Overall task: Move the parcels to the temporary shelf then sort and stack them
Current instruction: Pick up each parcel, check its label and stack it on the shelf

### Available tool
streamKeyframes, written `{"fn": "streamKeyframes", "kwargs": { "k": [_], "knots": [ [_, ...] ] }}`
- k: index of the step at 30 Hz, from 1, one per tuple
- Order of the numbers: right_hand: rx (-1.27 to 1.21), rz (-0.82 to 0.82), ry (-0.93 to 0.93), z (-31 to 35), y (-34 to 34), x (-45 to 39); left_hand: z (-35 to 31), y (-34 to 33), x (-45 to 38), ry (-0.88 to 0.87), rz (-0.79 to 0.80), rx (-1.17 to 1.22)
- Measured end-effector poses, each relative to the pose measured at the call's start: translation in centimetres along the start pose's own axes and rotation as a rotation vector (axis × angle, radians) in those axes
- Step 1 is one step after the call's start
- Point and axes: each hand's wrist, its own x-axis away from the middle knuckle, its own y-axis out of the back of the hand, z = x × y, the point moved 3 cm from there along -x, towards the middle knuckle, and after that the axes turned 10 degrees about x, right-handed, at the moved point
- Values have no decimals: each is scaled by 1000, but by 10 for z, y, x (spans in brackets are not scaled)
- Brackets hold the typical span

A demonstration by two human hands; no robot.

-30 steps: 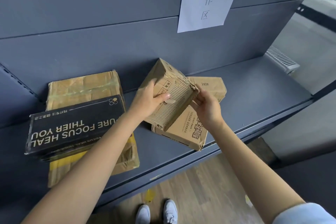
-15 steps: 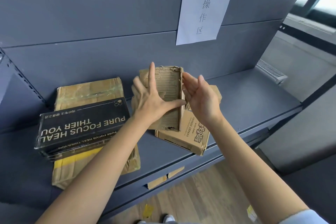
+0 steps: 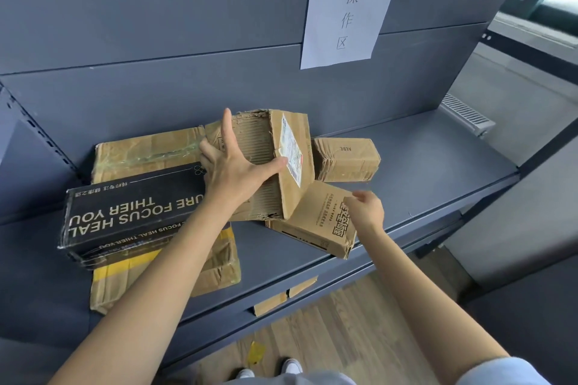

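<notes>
While left hand point(image 3: 233, 166) grips torn brown cardboard parcel point(image 3: 261, 162) and right hand point(image 3: 364, 211) hovers loosely curled, empty, stacking step underway; next needs 1 flat placement.

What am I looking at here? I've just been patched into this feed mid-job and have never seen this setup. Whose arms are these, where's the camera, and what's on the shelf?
There is no machine: a person works with bare hands, and the single camera sits on their head, looking forward and down, so the arms reach in from the bottom edge.

The left hand holds a worn cardboard parcel with a white shipping label, fingers spread over it. The right hand holds nothing and hovers, loosely curled, over a flat printed carton beneath.

All this is on a dark grey shelf. To the left a black box lies on a large taped parcel. Behind the carton is a small brown box. A paper sign hangs on the back panel.
</notes>
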Motion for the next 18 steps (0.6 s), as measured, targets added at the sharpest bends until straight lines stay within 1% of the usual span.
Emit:
{"fn": "streamKeyframes", "kwargs": {
  "k": [2,3,4,7,10,14,18],
  "knots": [
    [121,9,-153,-30,-6,-10,3,2,0,4,-9,18],
    [140,31,-207,-39,-9,-11,4,3,0,3,-12,29],
    [126,65,-247,-48,-14,-13,5,3,0,0,-12,37],
    [-32,215,-335,-65,-34,-16,6,2,0,-15,2,39],
    [-87,246,-358,-74,-47,-21,7,1,0,-34,3,42],
    [-138,282,-349,-69,-48,-13,10,-1,-1,-72,17,38],
    [-334,303,-417,-57,-39,1,12,-1,1,-111,-4,54]
  ]
}}
